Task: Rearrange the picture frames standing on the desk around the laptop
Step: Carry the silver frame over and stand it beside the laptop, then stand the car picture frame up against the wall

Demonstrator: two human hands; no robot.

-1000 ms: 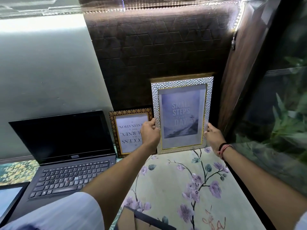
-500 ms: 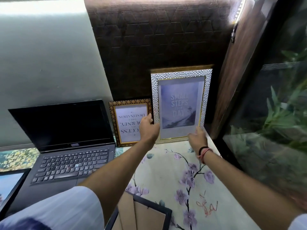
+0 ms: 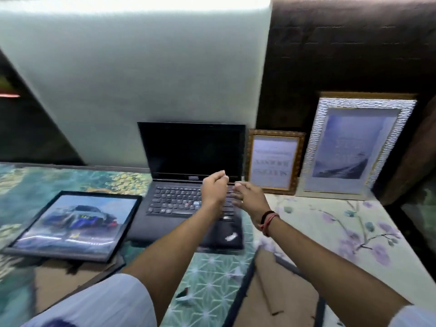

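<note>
Silver-white and textured, the large frame point(image 3: 356, 147) is now left standing against the dark wall, well to the right of the laptop point(image 3: 193, 180), with the small gold frame point(image 3: 274, 161) propped between it and the laptop screen. A second ago the large frame was gripped at both side edges; it has since been released, and both hands have been drawn back over the laptop keyboard. The left hand point(image 3: 213, 188) is seen loosely curled and empty, and the right hand point(image 3: 247, 197) is likewise half open with nothing held. The placement of that frame is judged finished.

Left of the laptop, a black-framed car picture point(image 3: 73, 224) is lying flat on the patterned tabletop point(image 3: 330, 223), and in front of the laptop another frame point(image 3: 271, 291) is lying face down, its brown backing showing. Since both are flat rather than standing, one of them is likely to be picked up next; which cannot be told from the blurred hands.
</note>
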